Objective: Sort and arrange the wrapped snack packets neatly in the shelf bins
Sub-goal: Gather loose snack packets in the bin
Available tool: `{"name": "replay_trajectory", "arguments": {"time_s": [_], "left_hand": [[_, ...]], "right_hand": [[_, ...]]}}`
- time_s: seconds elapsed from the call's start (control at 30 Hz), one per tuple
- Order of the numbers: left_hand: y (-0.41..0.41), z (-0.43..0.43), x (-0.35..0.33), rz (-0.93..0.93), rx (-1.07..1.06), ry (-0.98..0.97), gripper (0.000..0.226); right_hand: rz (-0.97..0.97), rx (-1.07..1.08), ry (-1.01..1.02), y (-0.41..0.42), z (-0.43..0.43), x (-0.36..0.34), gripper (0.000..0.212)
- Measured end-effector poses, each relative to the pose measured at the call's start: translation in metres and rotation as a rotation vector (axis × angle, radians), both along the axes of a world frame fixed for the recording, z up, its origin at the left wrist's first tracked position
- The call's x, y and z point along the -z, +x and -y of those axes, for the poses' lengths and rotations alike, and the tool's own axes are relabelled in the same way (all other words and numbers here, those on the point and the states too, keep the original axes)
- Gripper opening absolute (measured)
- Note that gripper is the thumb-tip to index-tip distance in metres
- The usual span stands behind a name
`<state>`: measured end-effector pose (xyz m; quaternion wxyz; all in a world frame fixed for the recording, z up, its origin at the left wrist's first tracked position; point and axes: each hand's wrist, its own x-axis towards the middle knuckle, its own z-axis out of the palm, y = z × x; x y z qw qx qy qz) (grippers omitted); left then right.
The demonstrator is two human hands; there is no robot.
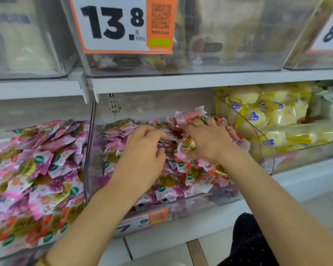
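At the front lip of the clear middle bin (204, 202), about 6 o'clock of the hands, a small orange-and-white price label (140, 222) faces out. The bin is heaped with snack packets (167, 179): small glossy pillow packs with crimped ends, printed pink, white and purple, each with a round gold mark and a small green dot, some with red-orange patches. They lie jumbled at every angle.

The left hand (142, 150) rests palm-down on the heap, its fingers (152, 131) bent into the packets; whether they pinch one cannot be told. At its 3 o'clock the right hand (206, 143) curls its fingers round a bunch of the snack packets at the back of the pile, thumb pressed on a gold-marked one.

At 9 o'clock the left bin (86, 169) holds the same sort of packets (37, 169). At 2 o'clock are pale yellow wrapped goods (277, 116). At 12 o'clock, on the shelf above, a big tag (113, 24) reads 13.8.
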<state>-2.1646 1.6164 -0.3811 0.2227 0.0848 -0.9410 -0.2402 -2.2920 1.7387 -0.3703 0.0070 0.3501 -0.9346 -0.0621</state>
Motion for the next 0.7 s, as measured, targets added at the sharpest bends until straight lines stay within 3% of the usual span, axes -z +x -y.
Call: {"name": "replay_trajectory", "arguments": {"time_s": [0.2,0.5,0.7], "left_hand": [[-0.004,-0.004,-0.002,0.008,0.024,0.047,0.032],[-0.002,-0.003,-0.005,0.016,0.041,0.118,0.03],[0.0,-0.003,-0.006,0.01,0.052,0.191,0.029]], "right_hand": [[0.039,-0.003,-0.075,-0.002,-0.003,-0.003,0.05],[0.108,0.087,-0.143,-0.017,-0.006,0.0,0.055],[0.195,-0.023,-0.463,-0.018,-0.012,-0.005,0.041]]}}
